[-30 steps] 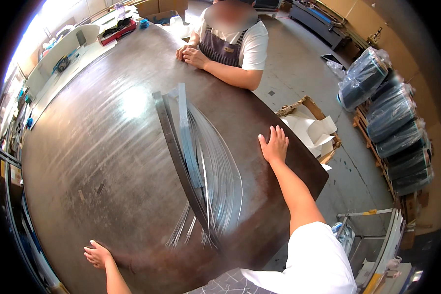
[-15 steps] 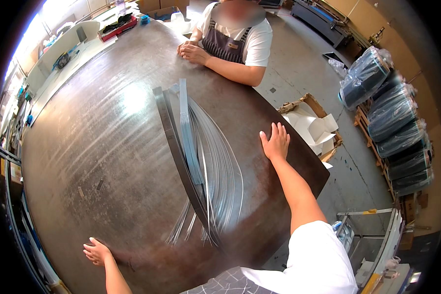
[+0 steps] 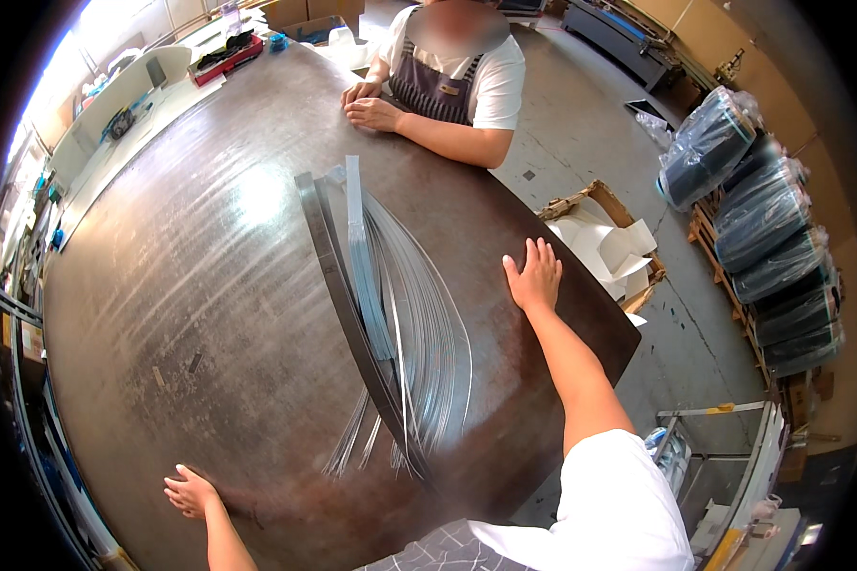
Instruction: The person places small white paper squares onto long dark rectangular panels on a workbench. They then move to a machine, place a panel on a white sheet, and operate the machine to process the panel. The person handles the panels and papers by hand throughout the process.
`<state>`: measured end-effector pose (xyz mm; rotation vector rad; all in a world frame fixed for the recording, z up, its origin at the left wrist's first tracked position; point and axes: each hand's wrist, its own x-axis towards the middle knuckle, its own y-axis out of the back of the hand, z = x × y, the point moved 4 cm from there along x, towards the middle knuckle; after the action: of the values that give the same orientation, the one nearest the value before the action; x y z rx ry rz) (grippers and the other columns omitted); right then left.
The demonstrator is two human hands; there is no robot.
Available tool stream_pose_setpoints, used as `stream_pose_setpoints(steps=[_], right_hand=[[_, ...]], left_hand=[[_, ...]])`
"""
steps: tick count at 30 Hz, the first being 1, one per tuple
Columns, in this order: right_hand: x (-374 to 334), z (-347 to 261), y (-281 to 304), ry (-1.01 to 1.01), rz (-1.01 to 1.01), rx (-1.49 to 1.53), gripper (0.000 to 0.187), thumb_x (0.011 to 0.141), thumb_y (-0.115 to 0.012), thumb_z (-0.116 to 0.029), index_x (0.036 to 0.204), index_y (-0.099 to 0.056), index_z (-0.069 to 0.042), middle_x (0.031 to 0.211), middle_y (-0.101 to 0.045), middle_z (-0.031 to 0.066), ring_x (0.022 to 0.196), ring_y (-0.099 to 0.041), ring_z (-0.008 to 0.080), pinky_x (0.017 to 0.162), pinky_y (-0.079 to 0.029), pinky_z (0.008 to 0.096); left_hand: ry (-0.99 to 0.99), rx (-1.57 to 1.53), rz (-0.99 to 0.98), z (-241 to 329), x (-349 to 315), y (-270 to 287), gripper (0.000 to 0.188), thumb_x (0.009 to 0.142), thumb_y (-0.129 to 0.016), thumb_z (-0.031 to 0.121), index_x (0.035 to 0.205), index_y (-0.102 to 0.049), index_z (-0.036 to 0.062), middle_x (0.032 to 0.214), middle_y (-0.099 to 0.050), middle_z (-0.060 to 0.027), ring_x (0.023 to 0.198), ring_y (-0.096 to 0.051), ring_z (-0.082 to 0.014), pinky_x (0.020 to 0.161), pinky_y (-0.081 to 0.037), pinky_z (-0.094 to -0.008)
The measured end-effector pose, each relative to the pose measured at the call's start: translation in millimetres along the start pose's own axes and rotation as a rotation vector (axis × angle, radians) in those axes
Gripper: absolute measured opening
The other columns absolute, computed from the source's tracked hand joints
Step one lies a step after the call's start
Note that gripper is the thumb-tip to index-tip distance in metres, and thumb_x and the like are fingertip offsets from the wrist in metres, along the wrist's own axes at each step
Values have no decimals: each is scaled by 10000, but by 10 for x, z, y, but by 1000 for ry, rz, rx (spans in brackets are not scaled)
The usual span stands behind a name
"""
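Observation:
My left hand (image 3: 190, 491) rests on the brown tabletop (image 3: 248, 371) near its lower left, fingers stretched out and nothing in them. Toward the table's right edge, my right hand (image 3: 535, 276) lies flat with the fingers spread, also holding nothing. Between the two hands is a bundle of long, thin grey strips (image 3: 438, 333), fanned out and bowed to the right. Along its left side run a wider dark strip (image 3: 331, 276) and a stack of flat blue-grey strips (image 3: 357, 238). Neither hand touches the bundle; the right one is nearer to it.
Across the table sits a person in a striped apron (image 3: 428, 90), hands on the tabletop. A torn carton with white sheets (image 3: 605, 247) stands beyond the right edge. Plastic-wrapped rolls (image 3: 767, 228) lie on a pallet farther right. A red box (image 3: 229, 59) is at the far left.
Both my hands and the strips stay in place. The hands of the person opposite have shifted slightly on the table.

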<state>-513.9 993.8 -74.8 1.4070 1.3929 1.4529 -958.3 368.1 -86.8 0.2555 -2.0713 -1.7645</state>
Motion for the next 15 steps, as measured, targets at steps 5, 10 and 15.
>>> stream_pose_setpoints(steps=[5,10,15], right_hand=[[-3,-4,13,-5,-5,10,648,870,-491,-487,1344,-393,-56,1436,-337,145,1351,-269,285,1097,-201,481],[-9,-11,19,-2,0,18,653,865,-501,-484,1345,-394,-53,1436,-337,141,1349,-272,282,1100,-194,477],[-13,13,29,-16,20,28,677,865,-498,-501,1350,-381,-43,1438,-333,138,1347,-276,276,1097,-204,476]], left_hand=[[-2,-3,8,-20,41,-49,624,918,-330,568,1379,-378,150,1450,-332,-105,1337,-303,-275,1044,-272,-502],[-4,16,3,-38,61,-71,630,916,-329,575,1376,-383,148,1443,-345,-103,1333,-311,-273,1037,-287,-498],[-10,24,-3,-14,40,-38,632,913,-326,582,1375,-384,155,1439,-353,-97,1329,-318,-272,1026,-304,-501]])
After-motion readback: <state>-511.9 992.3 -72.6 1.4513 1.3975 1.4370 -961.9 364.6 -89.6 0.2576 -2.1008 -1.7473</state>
